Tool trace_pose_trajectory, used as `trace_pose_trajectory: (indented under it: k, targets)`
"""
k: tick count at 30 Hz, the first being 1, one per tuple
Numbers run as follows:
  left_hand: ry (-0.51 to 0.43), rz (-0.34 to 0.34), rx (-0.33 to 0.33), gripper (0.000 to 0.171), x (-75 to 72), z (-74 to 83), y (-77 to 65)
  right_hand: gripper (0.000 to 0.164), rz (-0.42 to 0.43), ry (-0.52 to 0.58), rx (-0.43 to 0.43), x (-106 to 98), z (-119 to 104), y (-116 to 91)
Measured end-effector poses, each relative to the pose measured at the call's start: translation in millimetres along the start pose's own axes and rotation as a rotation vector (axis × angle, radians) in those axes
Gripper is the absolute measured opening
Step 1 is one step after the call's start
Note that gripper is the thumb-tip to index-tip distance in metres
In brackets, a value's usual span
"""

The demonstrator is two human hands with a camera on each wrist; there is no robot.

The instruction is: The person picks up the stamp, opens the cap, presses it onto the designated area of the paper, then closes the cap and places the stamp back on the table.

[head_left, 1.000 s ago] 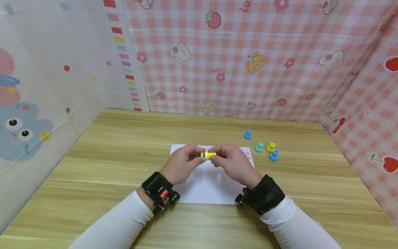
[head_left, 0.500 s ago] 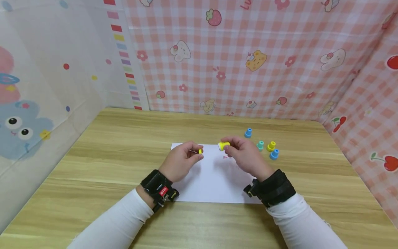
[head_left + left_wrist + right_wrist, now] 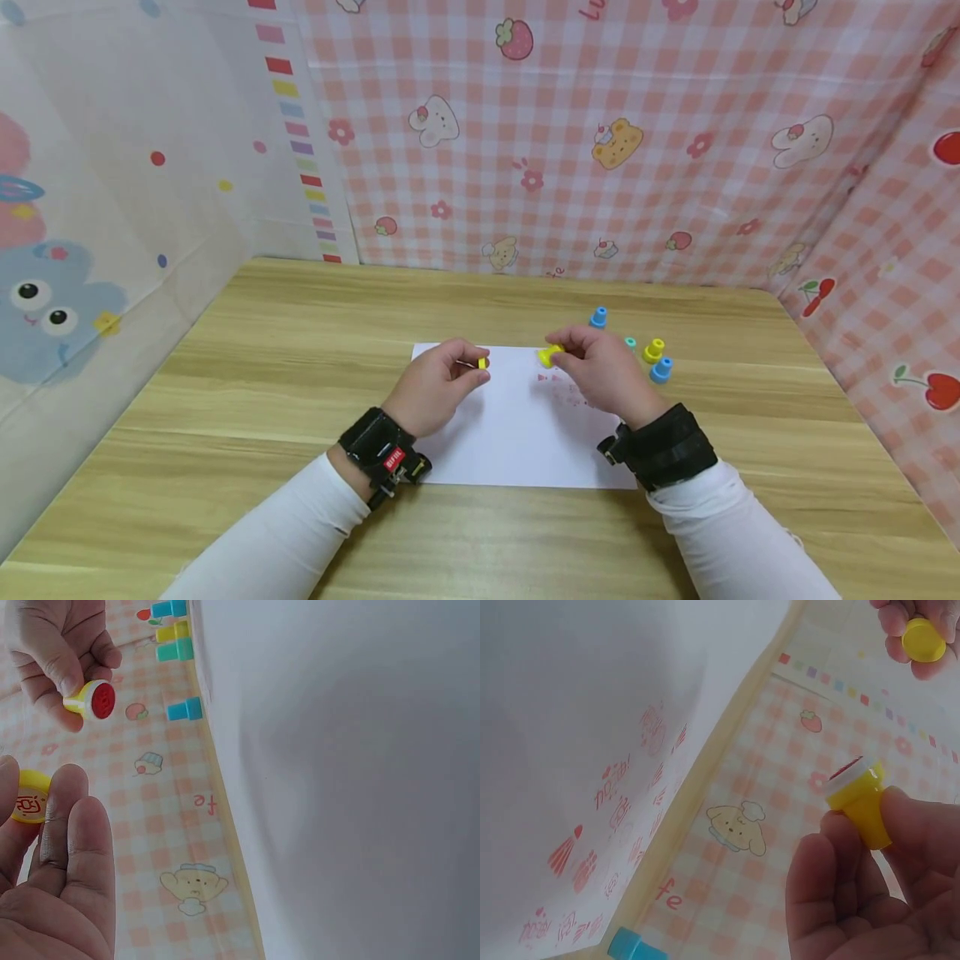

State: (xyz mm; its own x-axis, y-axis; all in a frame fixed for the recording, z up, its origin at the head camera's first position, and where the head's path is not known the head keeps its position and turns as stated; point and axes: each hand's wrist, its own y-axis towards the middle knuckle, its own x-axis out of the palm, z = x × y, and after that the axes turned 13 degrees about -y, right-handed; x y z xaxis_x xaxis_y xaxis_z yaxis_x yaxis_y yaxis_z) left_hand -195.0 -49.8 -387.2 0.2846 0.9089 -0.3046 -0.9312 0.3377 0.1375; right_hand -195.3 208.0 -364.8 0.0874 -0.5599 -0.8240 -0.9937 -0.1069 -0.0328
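Note:
My left hand (image 3: 435, 390) pinches a small round yellow cap (image 3: 482, 363) between thumb and fingers; a red emblem shows on the cap in the left wrist view. To its right, my right hand (image 3: 606, 379) holds a yellow stamp (image 3: 861, 810) by its narrow end. The stamp's white-rimmed red face is bare and tilted, as the left wrist view shows. Stamp and cap are apart, both above a white sheet of paper (image 3: 517, 446). Red stamp prints (image 3: 615, 796) cover the right part of the sheet, partly hidden by my right hand in the head view.
Several capped stamps stand right of the paper: a blue stamp (image 3: 598, 317) at the back, a yellow stamp (image 3: 654, 350), another blue stamp (image 3: 662, 370) and a mint stamp (image 3: 630, 343) partly behind my right hand. Patterned cloth (image 3: 480, 150) hangs behind the wooden table (image 3: 300, 308).
The yellow cap has come off the stamp. My right hand has moved right with the stamp and turned its face downward; my left hand stays nearly in place with the cap.

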Motion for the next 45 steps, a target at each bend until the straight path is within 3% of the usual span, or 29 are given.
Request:
trace_pose_trajectory:
  k: [10,17,25,45]
  targets:
    - [0.011,-0.008,0.017,0.023,0.0,-0.7,0.1,0.025,-0.041,-0.126,-0.054,5,1,3]
    - [0.006,-0.013,0.012,0.024,0.5,-0.1,-0.7,0.012,-0.100,-0.220,-0.043,8,2,5]
    - [0.011,-0.020,0.001,0.024,1.0,0.3,-0.7,0.014,-0.115,-0.316,-0.069,13,3,8]
    - [0.032,-0.018,-0.014,0.025,2.3,-0.4,0.1,0.017,-0.146,-0.343,-0.086,17,3,11]
